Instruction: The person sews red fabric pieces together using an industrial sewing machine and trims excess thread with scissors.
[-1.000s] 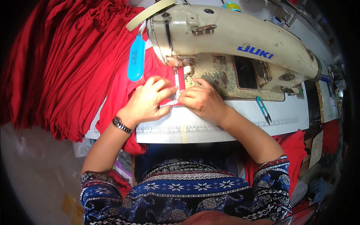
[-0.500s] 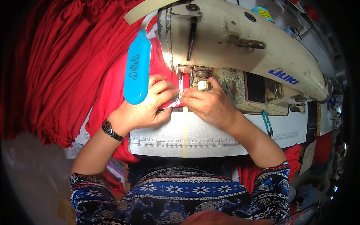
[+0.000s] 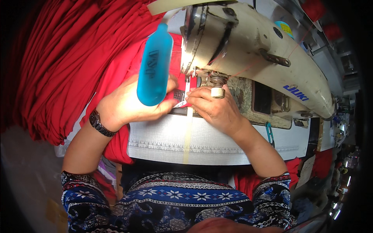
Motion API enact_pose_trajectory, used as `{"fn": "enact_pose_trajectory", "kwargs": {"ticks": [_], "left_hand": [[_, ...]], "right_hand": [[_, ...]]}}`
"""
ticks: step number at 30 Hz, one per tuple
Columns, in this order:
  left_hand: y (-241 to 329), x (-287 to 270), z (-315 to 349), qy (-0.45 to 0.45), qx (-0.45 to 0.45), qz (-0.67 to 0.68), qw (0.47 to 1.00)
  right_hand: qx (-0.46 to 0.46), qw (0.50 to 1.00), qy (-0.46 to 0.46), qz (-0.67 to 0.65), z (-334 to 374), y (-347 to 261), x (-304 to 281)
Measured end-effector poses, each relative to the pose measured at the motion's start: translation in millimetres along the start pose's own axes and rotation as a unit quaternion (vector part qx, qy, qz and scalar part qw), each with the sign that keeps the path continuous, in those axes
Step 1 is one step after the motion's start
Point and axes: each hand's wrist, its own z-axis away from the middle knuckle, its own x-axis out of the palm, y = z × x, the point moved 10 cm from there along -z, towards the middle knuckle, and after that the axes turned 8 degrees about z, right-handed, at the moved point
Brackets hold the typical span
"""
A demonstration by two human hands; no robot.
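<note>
Right now, the red fabric (image 3: 193, 82) lies under the front of the sewing machine (image 3: 244, 42), below the needle area, with a narrow white strip (image 3: 187, 87) running along it and a dark label (image 3: 178, 95) just left of that strip. The right hand (image 3: 215, 106), in front of the sewing machine's needle area, has its fingertips drawn together in a close pinch on the strip's near end and the cloth beside it. The left hand (image 3: 126, 99), in front and to the left of the sewing machine, is bent over the cloth, its thumb near the label; a blue oblong piece (image 3: 154, 66) covers part of it, so I cannot tell how firmly it grips.

The fabric looks light, soft and limp, likely to slide and pucker rather than hold a shape; the strip seems a little firmer but bends easily. Both are probably best held flat by the fingertips, near the edge and short of the needle. Teal snips (image 3: 269, 134) lie in front of the sewing machine's bed, toward its right.
</note>
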Motion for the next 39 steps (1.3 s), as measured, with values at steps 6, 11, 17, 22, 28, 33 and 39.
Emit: {"fn": "enact_pose_trajectory", "kwargs": {"ticks": [6, 11, 17, 22, 28, 33, 39], "left_hand": [[-30, -20, -15, 0.076, -0.046, -0.198, 0.976], [-52, -32, -4, 0.053, -0.198, -0.194, 0.959], [5, -52, 77, 0.27, -0.025, -0.154, 0.95], [30, -45, 196, 0.397, -0.173, -0.051, 0.9], [21, 23, 210, 0.347, -0.138, -0.054, 0.926], [43, -92, 179, 0.445, -0.014, -0.103, 0.889], [19, -143, 120, 0.491, -0.009, -0.182, 0.852]], "right_hand": [[0.036, 0.998, 0.011, -0.043, 1, 1, 6], [0.057, 0.998, 0.003, 0.028, -3, -11, 5], [0.041, 0.992, 0.021, 0.115, 2, -19, 8], [0.088, 0.993, 0.052, 0.062, 6, -8, 11], [0.124, 0.988, 0.088, 0.011, 12, 11, 18], [0.109, 0.987, 0.121, -0.017, 14, 16, 18], [0.161, 0.975, 0.14, -0.059, 5, 18, 10]]}}
